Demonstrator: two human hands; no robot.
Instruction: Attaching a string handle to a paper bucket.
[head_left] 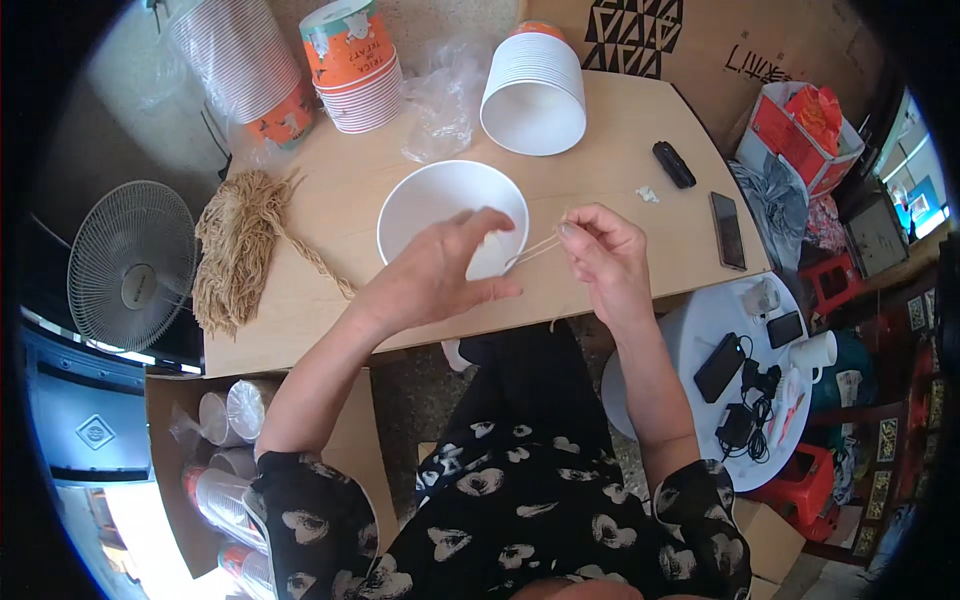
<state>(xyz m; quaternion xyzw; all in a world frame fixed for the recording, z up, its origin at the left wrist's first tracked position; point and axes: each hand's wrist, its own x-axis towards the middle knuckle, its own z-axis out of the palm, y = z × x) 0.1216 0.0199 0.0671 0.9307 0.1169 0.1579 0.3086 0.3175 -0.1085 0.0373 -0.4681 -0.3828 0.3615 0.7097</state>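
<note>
A white paper bucket stands on the table in front of me, its round mouth facing up. My left hand is over its near right side, thumb and fingers apart, with nothing seen held in it. To the right of the bucket, my right hand pinches a thin cream cord between thumb and fingertips. From there the looped cord runs left to the bucket's right rim; whether it is fixed there I cannot tell. A bundle of tan cords lies at the table's left, some strands trailing toward my left forearm.
Stacked paper buckets and a nested stack lying on its side are at the back, beside a crumpled plastic bag. A black object and a phone lie right. A fan stands left; a white stool holds chargers.
</note>
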